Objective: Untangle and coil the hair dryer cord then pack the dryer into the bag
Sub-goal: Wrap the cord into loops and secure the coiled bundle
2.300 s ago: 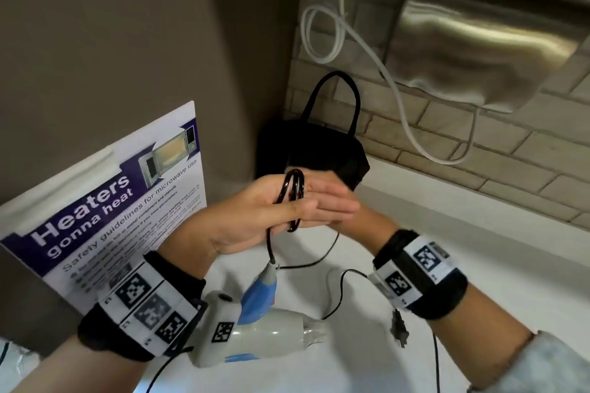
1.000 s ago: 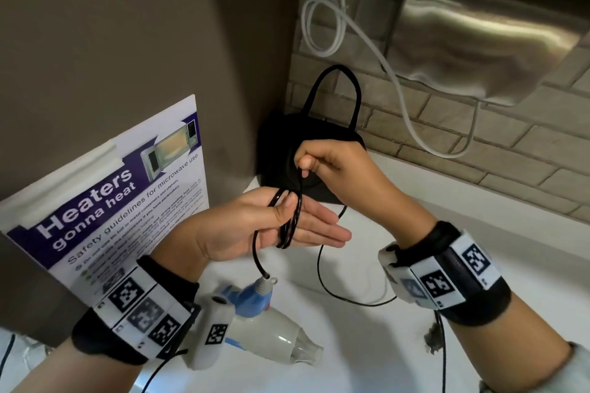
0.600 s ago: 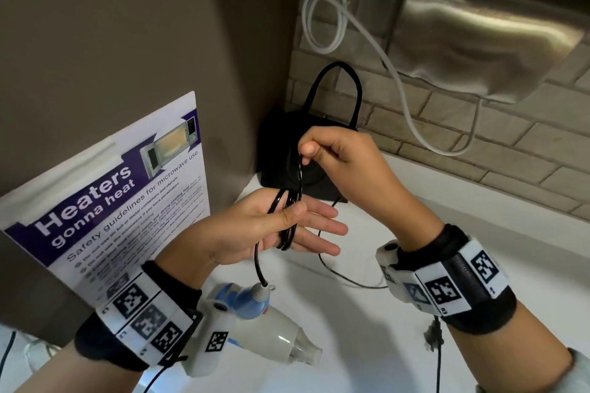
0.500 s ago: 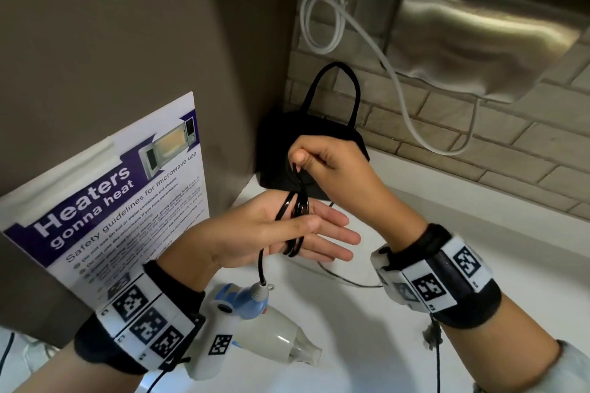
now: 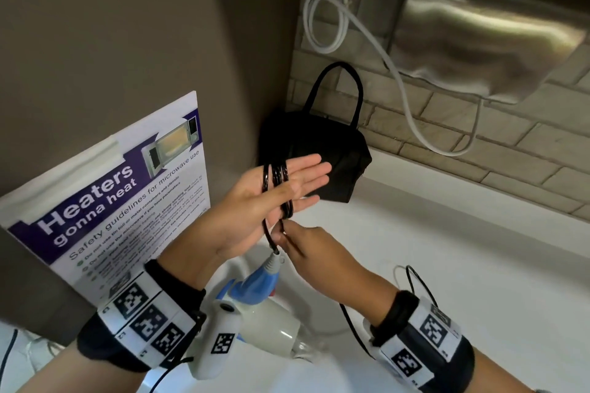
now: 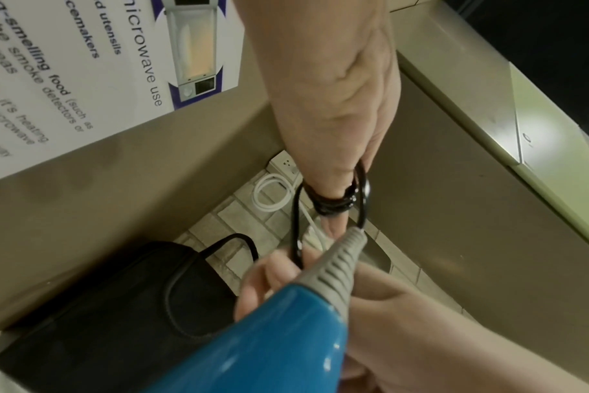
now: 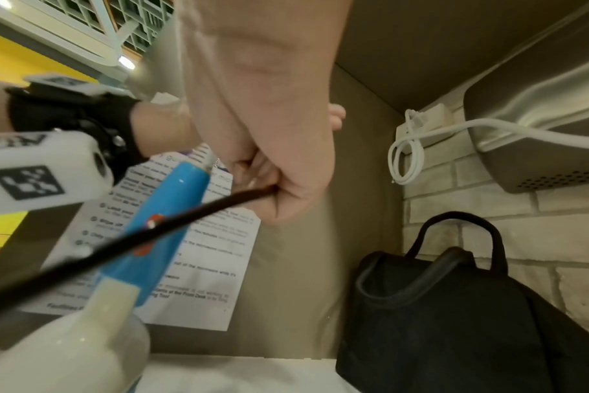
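the hair dryer (image 5: 255, 325) is white with a blue handle that ends in a grey ribbed neck. it hangs low between the two wrists, just over the white tabletop (image 5: 447, 281). its thin black cord (image 5: 277, 183) comes out of the grey neck, goes up, and loops a few times around the left hand (image 5: 271, 201). the loops sit side by side across the palm and look shiny.

the left hand is spread flat, fingers straight and close together, palm up. the right hand (image 5: 314, 250) is just under it, and its grip is pinching the cord between thumb and fingers (image 7: 286, 191). more cord runs down from this pinch past the right wrist.

the black bag (image 5: 322, 153) stands in the corner where the brown wall meets the brick wall, with its handle up. it is just behind the left fingertips. a poster (image 5: 111, 201) about microwaves leans on the left wall. the tabletop to the right of the hands is bare white.

the far end of the cord goes out of view at the bottom edge. the dryer's nozzle is blurry. the bag's opening is too dark to make out.
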Demonstrator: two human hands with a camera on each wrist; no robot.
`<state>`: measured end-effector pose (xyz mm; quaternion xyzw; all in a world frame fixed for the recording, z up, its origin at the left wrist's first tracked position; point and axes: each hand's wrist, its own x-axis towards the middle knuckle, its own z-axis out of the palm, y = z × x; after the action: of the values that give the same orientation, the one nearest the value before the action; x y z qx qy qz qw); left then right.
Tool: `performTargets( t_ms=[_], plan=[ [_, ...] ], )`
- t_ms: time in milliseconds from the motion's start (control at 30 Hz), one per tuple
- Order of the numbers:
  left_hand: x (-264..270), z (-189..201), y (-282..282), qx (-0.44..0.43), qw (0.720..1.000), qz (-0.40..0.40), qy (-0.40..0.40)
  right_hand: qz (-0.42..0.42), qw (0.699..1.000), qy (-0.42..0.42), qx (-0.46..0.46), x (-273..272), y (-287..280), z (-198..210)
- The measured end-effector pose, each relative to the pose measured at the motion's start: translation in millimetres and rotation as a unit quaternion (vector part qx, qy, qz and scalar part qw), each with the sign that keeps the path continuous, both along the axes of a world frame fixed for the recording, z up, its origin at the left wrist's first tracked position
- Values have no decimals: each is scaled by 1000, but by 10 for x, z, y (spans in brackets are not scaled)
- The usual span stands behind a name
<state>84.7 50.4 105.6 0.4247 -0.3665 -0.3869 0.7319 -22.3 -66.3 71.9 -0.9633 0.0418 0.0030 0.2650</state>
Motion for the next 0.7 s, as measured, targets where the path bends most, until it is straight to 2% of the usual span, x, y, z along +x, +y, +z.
performTargets(
  t_ms=[67,167,300,500,567,700],
  plan=[
    [52,-35,-12,-1,999,27,22,9,998,-8,-56,-6,120,-6],
    [120,-88,-32,-6,997,72,36,6,998,6,-70,-184,149,4],
    [194,-146,-72,7,993,115,29,1,995,30,-95,-418,242,237],
    [260,-175,-90,48,985,163,10,-2,989,14,-150,-568,237,576],
    [229,-172,-102,58,986,157,4,-10,985,-16,-174,-506,217,698],
    [111,-105,-89,75,994,75,-28,-41,961,-156,-227,-335,107,1003]
  ],
)
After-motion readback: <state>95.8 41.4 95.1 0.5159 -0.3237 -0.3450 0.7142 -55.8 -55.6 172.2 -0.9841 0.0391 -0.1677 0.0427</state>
